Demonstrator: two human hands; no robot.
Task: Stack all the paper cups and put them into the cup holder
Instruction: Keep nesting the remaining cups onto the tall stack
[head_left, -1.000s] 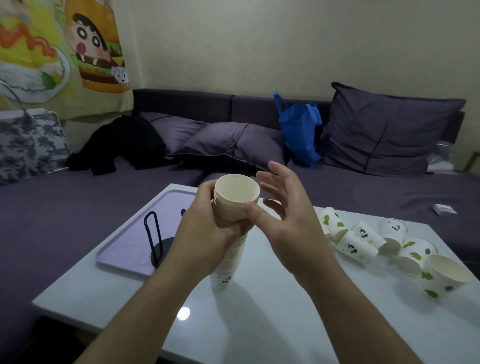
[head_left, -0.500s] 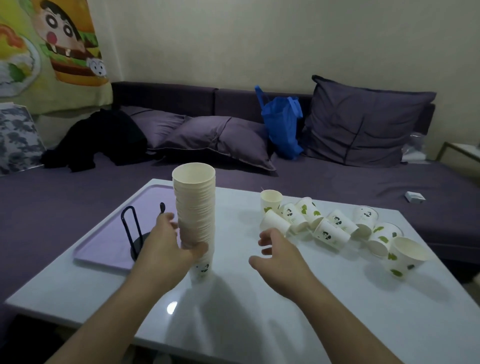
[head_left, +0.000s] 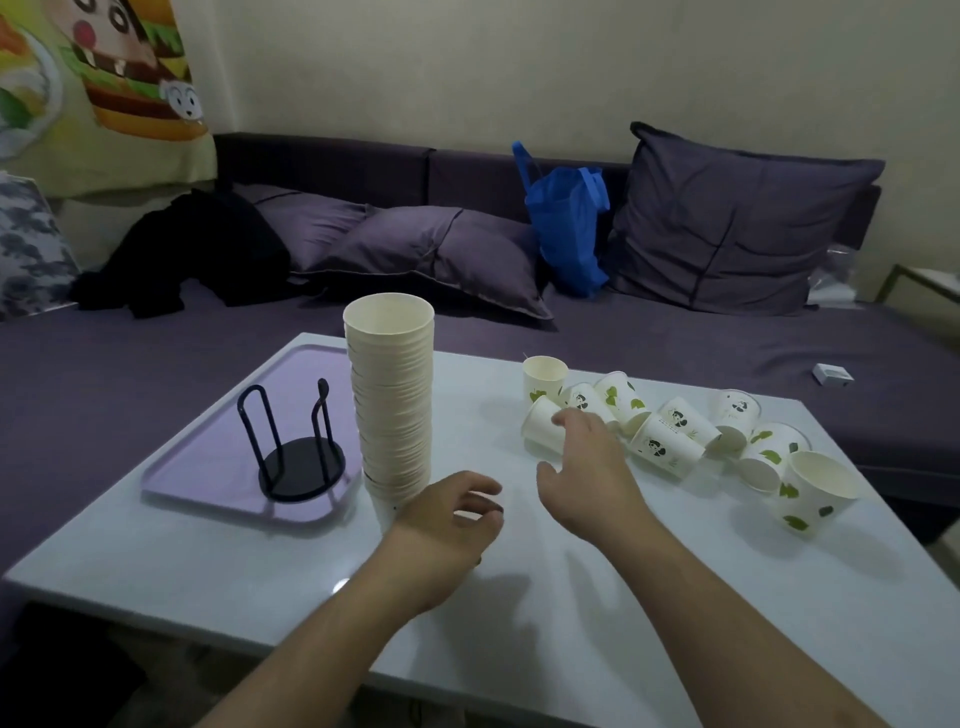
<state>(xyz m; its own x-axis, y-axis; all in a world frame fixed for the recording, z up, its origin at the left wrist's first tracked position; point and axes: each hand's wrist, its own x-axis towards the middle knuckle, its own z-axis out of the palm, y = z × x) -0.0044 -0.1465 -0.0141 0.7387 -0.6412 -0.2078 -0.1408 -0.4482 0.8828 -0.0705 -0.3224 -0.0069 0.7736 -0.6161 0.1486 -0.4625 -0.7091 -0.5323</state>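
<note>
Tall cup stack (head_left: 393, 395) stands free just left of left hand (head_left: 449, 512), both hands loose & empty; right hand (head_left: 589, 467) nearing tipped cup (head_left: 543, 427), w/ a stray nudge maybe toppling the stack.

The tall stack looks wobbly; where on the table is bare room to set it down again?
Bare: the table near edge in front of both hands, and the strip between stack and loose cups. Crowded: the right side with cups, and the tray around the cup holder.

Likely home living room: purple sofa (head_left: 675, 353), cushions (head_left: 727, 223), cartoon hanging (head_left: 130, 67).
</note>
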